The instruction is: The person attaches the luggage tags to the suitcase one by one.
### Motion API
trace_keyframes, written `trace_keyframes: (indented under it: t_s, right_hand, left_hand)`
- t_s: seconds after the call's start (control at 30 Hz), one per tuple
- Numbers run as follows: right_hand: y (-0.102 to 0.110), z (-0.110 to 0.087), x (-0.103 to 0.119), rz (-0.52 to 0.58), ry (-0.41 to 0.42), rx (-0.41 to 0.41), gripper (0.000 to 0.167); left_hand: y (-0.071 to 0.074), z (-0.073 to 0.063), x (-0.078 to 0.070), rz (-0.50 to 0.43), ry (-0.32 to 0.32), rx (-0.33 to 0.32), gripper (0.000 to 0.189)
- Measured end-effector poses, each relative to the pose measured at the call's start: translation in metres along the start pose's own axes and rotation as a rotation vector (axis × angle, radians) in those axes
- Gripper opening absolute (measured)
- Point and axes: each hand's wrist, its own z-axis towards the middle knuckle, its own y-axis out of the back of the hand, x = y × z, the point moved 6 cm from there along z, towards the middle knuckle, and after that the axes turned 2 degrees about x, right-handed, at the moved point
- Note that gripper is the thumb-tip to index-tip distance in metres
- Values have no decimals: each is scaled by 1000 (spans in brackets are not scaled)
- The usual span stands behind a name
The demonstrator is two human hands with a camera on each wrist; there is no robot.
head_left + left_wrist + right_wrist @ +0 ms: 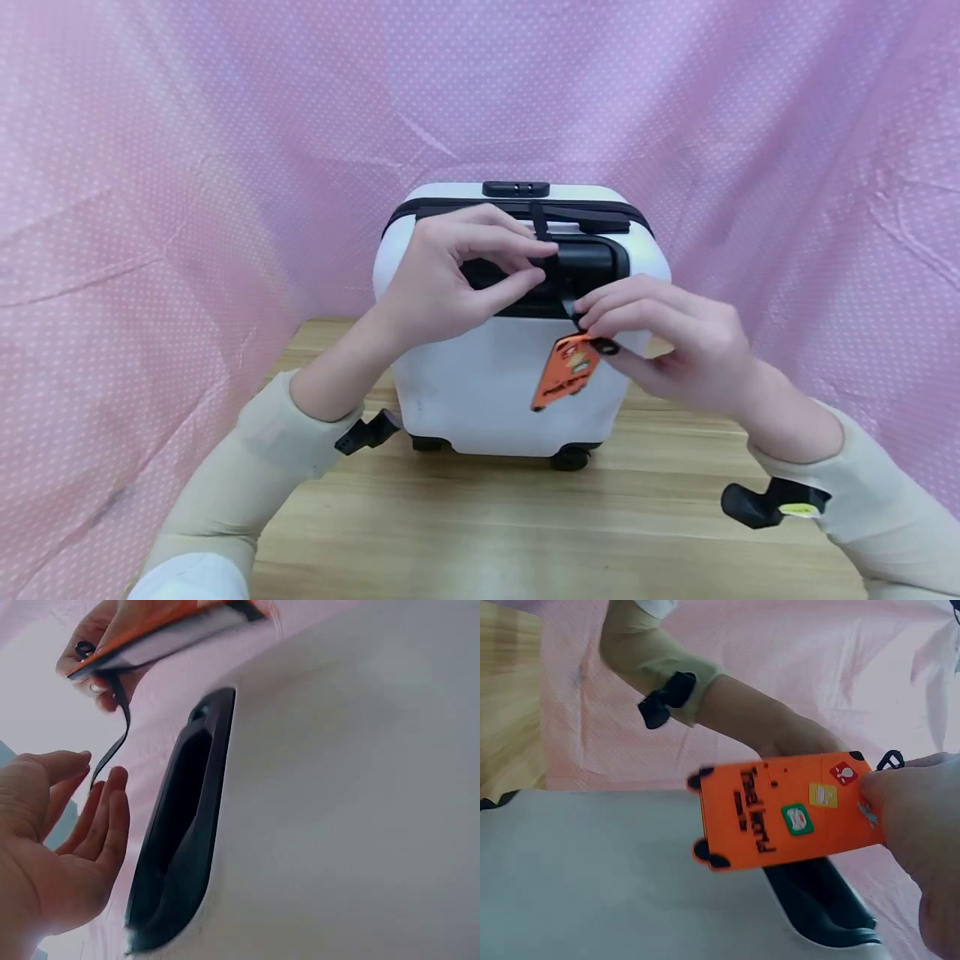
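Behind everything hangs a pink cloth with small white dots [225,167]. Below it is a table of light-brown wood grain [450,533]. On this table a white, hard-shelled suitcase with black wheels [487,383] stands upright before me. Near its twelve o'clock is set a black, long handle recess [588,260].

My left hand [442,275] is in front of this recess, toward its nine o'clock. Its thumb and fingertips are bent near each other at the strap; I cannot tell whether they really pinch it. My right hand [675,333] is at four o'clock from the recess, and there the thumb and fingers are clamped on one end of the flat, orange, suitcase-shaped luggage tag with black corners [780,814].

The tag is in front of the suitcase, between five and six o'clock from the recess, and slopes downward to seven o'clock. I judge it light, a little rubbery, not fragile, and not very slippery. The best hold seems to be its end beside the strap, where my thumb presses, because the free end could swing.

Smallest is the thin, black, ribbon-like strap [127,724]. It curves softly, so I expect it to bend easily; it is better taken close to its tip.
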Motion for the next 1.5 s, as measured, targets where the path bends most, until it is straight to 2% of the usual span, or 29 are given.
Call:
trace_keyframes:
  t_s: [0.07, 0.13, 0.2, 0.3, 0.37, 0.5, 0.57, 0.67, 0.77, 1.0, 1.2, 1.3, 1.5]
  right_hand:
    - [9, 3, -4, 54, -30, -35, 27]
    - [18, 6, -9, 153, -66, -72, 29]
    - [26, 7, -14, 282, -99, -117, 29]
    - [37, 6, -23, 434, -168, -166, 26]
    - [43, 4, -30, 458, -214, -185, 24]
    - [55, 0, -43, 443, -294, -164, 20]
    - [60, -3, -51, 444, -331, -137, 17]
    - [67, -8, -62, 451, -405, -100, 14]
    - [71, -10, -72, 439, -478, -76, 16]
    - [73, -8, -89, 414, -642, -94, 29]
    - [68, -3, -102, 446, -789, -85, 20]
    - [66, -1, -107, 461, -833, -65, 15]
    - [63, 3, -115, 435, -857, 19, 12]
  left_hand:
    - [8, 0, 3, 13, 12, -22, 23]
    - [18, 0, 7, 55, 34, -42, 23]
    - [30, 0, 14, 126, 68, -59, 22]
    - [49, 1, 28, 234, 151, -80, 21]
    - [60, 0, 40, 284, 214, -85, 21]
    - [76, -4, 65, 328, 338, -78, 22]
    - [80, -6, 74, 330, 392, -72, 23]
    - [81, -9, 83, 341, 434, -57, 22]
    - [80, -8, 86, 350, 448, -39, 19]
    - [79, -7, 87, 342, 461, -22, 17]
    - [80, -8, 86, 346, 457, -26, 17]
    - [79, -8, 84, 354, 456, -19, 17]
    - [79, -8, 83, 359, 467, -14, 18]
